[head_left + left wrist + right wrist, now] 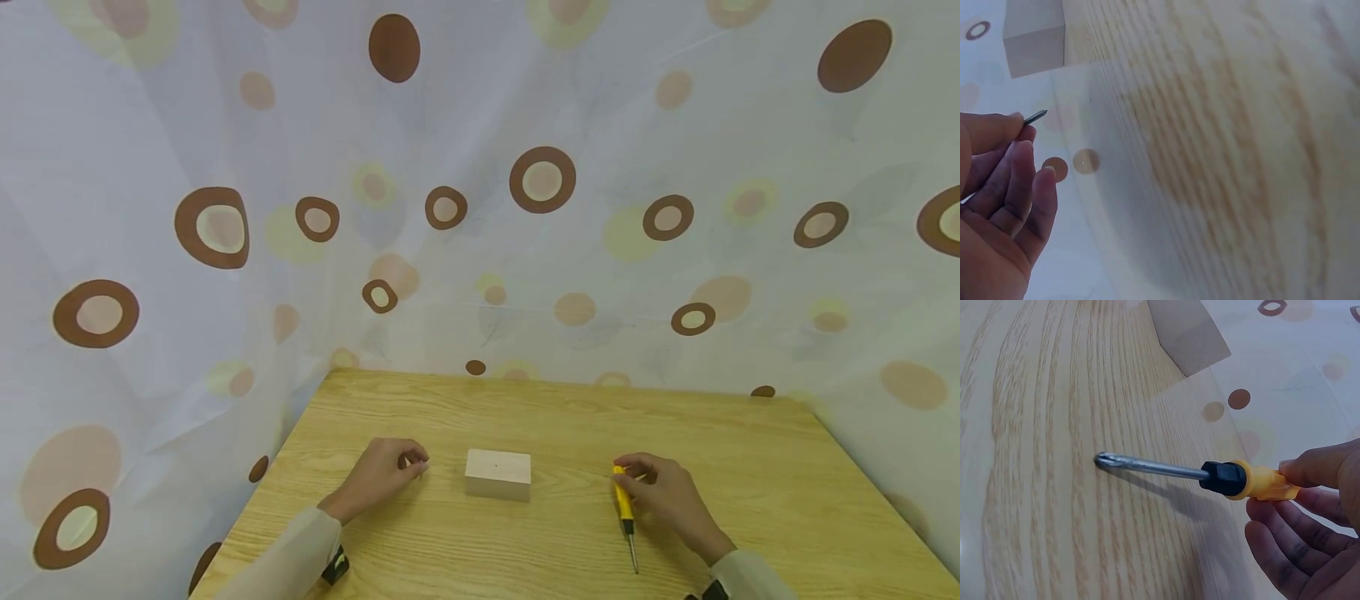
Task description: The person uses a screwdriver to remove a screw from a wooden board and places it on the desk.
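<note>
Between the thumb and fingertips of my left hand (382, 477) is a small dark screw (1036, 117), its pointed end sticking out. My right hand (670, 493) pinches a screwdriver (624, 505) by the end of its yellow handle. The black collar and metal shaft (1160, 469) slope down toward me, with the cross-shaped tip close over the tabletop. A pale wooden block (498, 477) lies on the table between the two hands, nearer the left one. A small dark dot shows in the middle of its top face.
The wood-grain table (555, 550) spreads under both arms. Along its back and sides hangs a white curtain (480, 267) with brown, peach and yellow spots. Dark bands (336, 565) sit at both wrists, over pale sleeves.
</note>
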Demonstrator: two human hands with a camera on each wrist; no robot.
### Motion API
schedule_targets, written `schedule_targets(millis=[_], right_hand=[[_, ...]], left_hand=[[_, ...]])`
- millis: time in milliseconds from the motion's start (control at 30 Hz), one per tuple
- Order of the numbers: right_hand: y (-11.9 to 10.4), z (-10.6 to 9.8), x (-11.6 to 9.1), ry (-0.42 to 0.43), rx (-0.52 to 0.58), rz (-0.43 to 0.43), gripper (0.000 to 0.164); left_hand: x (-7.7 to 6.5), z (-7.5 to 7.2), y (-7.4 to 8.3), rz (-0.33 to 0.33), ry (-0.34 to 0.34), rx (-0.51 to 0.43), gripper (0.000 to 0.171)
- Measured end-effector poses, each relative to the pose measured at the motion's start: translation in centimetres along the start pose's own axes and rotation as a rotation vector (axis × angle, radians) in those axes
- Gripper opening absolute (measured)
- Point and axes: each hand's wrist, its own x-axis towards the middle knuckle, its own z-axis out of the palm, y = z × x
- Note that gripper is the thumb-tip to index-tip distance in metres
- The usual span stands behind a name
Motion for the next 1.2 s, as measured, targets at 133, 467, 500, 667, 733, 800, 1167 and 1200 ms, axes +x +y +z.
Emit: schedule_targets(millis=[133, 467, 500, 667, 733, 800, 1167, 1200], right_hand=[[0.13, 0.0, 0.01, 0.007, -0.002, 0.005, 0.032], [0.28, -0.2, -0.21, 0.017, -0.107, -0.005, 0.032], [0.26, -0.2, -0.24, 0.019, -0.121, -0.005, 0.031], [0.31, -0.15, -0.21, 0.016, -0.152, -0.016, 0.028], [0.38, -0.12, -0.17, 0.018, -0.153, -0.017, 0.028], [0.48, -0.06, -0.11, 0.022, -0.149, -0.014, 0.027], [0.98, 0.13, 0.13, 0.012, -0.227, -0.037, 0.027], [0.96, 0.11, 0.17, 0.014, -0.242, -0.042, 0.026]], left_hand=[[-0.26, 0.06, -0.15, -0.041, -0.023, 0.011, 0.004], [-0.49, 0.29, -0.43, -0.112, -0.08, -0.027, 0.006], [-0.5, 0.31, -0.45, -0.114, -0.082, -0.028, 0.006], [-0.49, 0.43, -0.57, -0.128, -0.097, -0.027, 0.004], [-0.46, 0.5, -0.61, -0.133, -0.105, -0.022, 0.006], [-0.42, 0.55, -0.64, -0.139, -0.108, -0.02, 0.007], [-0.3, 0.87, -0.59, -0.129, -0.11, -0.001, 0.005], [-0.28, 0.9, -0.61, -0.129, -0.11, 0.003, 0.005]])
